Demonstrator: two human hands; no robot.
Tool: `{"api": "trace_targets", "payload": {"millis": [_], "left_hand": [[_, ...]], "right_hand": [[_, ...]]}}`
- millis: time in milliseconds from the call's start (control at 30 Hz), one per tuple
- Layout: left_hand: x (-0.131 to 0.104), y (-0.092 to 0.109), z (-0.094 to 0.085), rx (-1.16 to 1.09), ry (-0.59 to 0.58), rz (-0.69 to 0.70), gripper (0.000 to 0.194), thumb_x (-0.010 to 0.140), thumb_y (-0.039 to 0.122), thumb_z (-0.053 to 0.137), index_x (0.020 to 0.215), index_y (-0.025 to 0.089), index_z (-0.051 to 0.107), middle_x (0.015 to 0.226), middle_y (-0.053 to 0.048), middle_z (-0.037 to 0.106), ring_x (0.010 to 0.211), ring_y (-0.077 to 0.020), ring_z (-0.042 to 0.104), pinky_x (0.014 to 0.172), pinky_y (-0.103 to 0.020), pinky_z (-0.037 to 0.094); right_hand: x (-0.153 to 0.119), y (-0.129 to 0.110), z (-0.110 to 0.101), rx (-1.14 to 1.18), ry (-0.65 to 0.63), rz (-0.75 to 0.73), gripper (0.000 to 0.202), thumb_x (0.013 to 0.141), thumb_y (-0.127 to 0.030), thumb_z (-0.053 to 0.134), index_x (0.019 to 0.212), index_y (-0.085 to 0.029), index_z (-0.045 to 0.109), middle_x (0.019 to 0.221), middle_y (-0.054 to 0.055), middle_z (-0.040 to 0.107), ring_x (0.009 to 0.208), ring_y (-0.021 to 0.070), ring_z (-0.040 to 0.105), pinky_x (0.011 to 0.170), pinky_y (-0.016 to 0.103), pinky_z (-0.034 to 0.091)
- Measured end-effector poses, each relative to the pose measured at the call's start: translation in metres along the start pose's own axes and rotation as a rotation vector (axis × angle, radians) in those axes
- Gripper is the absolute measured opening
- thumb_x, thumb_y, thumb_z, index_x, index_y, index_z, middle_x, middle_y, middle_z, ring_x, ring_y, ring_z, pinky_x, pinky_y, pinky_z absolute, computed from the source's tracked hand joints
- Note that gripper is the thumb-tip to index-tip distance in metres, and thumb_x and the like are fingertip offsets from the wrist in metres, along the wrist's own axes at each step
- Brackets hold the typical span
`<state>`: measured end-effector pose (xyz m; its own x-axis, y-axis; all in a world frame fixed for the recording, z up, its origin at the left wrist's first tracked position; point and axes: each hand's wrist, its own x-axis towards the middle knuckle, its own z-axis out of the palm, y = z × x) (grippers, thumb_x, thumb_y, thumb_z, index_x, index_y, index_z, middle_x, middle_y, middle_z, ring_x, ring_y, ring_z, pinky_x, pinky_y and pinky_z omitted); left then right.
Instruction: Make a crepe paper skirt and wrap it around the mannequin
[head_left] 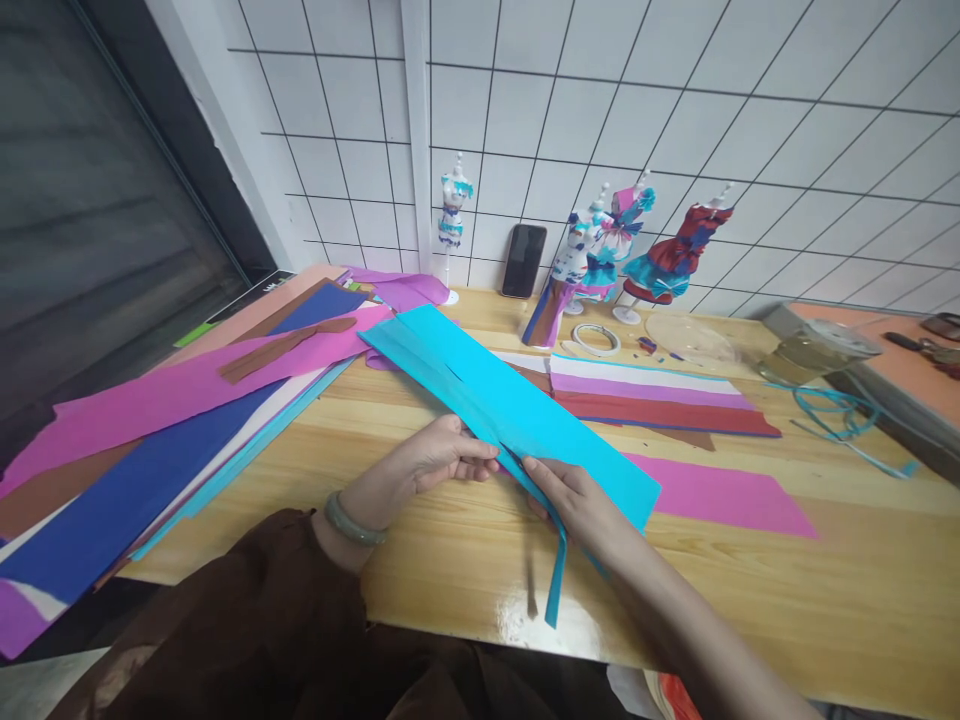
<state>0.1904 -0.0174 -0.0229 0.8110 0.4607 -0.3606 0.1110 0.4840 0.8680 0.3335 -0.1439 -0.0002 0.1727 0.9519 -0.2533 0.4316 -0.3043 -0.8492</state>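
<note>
A long sheet of bright blue crepe paper (517, 400) lies slanted in front of me, lifted a little along its near edge. A narrow strip (556, 585) of the same blue hangs down from that edge, partly parted from the sheet. My left hand (454, 455) pinches the edge left of the gap between strip and sheet. Just to the right, my right hand (566, 492) grips the edge where the strip comes loose, thumb on top. Its lower fingers are mostly hidden under the paper.
Layered coloured paper (225, 450) covers the left side. Behind are a phone (523, 262), a tape roll (596, 340) and small dressed mannequins (679, 250). To the right lie stacked strips (652, 395), pink paper (727, 492), a clear container (821, 350) and blue ribbon-like strips (844, 415).
</note>
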Motion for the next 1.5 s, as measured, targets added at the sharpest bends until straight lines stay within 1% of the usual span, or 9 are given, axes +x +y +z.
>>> {"api": "trace_targets", "payload": {"millis": [167,300,433,600,900,1200,1400,1500], "left_hand": [[-0.001,0.001,0.000,0.010,-0.018,-0.012,0.027,0.060,0.026,0.074,0.077,0.010,0.062,0.070,-0.007,0.063,0.057,-0.0096,0.057,0.057,-0.023,0.044],[-0.002,0.002,0.002,-0.004,-0.012,-0.015,0.028,0.059,0.026,0.074,0.078,0.010,0.062,0.070,-0.006,0.063,0.058,-0.0100,0.058,0.058,-0.023,0.045],[-0.002,0.003,0.004,-0.014,-0.002,-0.023,0.028,0.057,0.024,0.076,0.076,0.009,0.062,0.065,-0.005,0.062,0.057,-0.0100,0.057,0.057,-0.023,0.045],[-0.002,0.003,0.003,-0.019,-0.024,-0.012,0.027,0.058,0.025,0.075,0.076,0.010,0.062,0.066,-0.005,0.063,0.056,-0.0095,0.057,0.056,-0.023,0.044],[-0.002,0.000,0.001,-0.030,-0.050,0.006,0.026,0.061,0.024,0.074,0.080,0.011,0.063,0.071,-0.005,0.064,0.061,-0.0100,0.059,0.061,-0.024,0.046],[-0.003,0.002,0.003,-0.033,-0.037,0.008,0.027,0.058,0.024,0.075,0.078,0.011,0.063,0.071,-0.005,0.063,0.062,-0.0102,0.058,0.061,-0.024,0.046],[0.000,-0.002,0.000,-0.026,-0.058,0.008,0.026,0.061,0.025,0.074,0.081,0.011,0.063,0.071,-0.005,0.063,0.062,-0.0103,0.058,0.060,-0.023,0.046],[0.000,-0.001,-0.003,-0.042,-0.062,0.003,0.028,0.061,0.024,0.074,0.082,0.011,0.063,0.073,-0.006,0.063,0.064,-0.0110,0.059,0.060,-0.023,0.047]], "right_hand": [[0.006,-0.005,0.001,0.018,-0.044,0.010,0.048,0.085,-0.055,0.031,0.058,-0.018,0.043,0.050,-0.002,0.047,0.046,0.0105,0.043,0.050,0.024,0.033],[0.011,-0.005,0.003,0.022,-0.049,0.012,0.048,0.084,-0.056,0.032,0.057,-0.017,0.044,0.048,-0.002,0.047,0.044,0.0099,0.043,0.047,0.023,0.033],[0.015,-0.003,0.005,0.053,-0.057,0.023,0.049,0.084,-0.057,0.032,0.059,-0.017,0.046,0.048,-0.002,0.046,0.043,0.0097,0.043,0.045,0.023,0.034],[0.016,-0.002,0.006,0.075,-0.046,0.019,0.049,0.083,-0.058,0.034,0.059,-0.017,0.046,0.049,-0.003,0.046,0.042,0.0093,0.042,0.044,0.022,0.033],[0.016,-0.001,0.008,0.073,0.000,0.030,0.047,0.082,-0.057,0.037,0.057,-0.018,0.044,0.047,-0.003,0.044,0.041,0.0085,0.039,0.042,0.022,0.031],[0.016,0.000,0.008,0.097,-0.007,0.013,0.046,0.081,-0.055,0.039,0.055,-0.018,0.043,0.046,-0.005,0.042,0.037,0.0075,0.038,0.040,0.022,0.029],[0.017,0.001,0.008,0.086,0.005,-0.005,0.045,0.081,-0.054,0.040,0.054,-0.018,0.042,0.044,-0.005,0.041,0.037,0.0072,0.036,0.039,0.022,0.029],[0.017,0.001,0.008,0.081,0.011,-0.003,0.045,0.081,-0.055,0.040,0.054,-0.019,0.042,0.045,-0.005,0.041,0.037,0.0074,0.036,0.040,0.022,0.029]]}}
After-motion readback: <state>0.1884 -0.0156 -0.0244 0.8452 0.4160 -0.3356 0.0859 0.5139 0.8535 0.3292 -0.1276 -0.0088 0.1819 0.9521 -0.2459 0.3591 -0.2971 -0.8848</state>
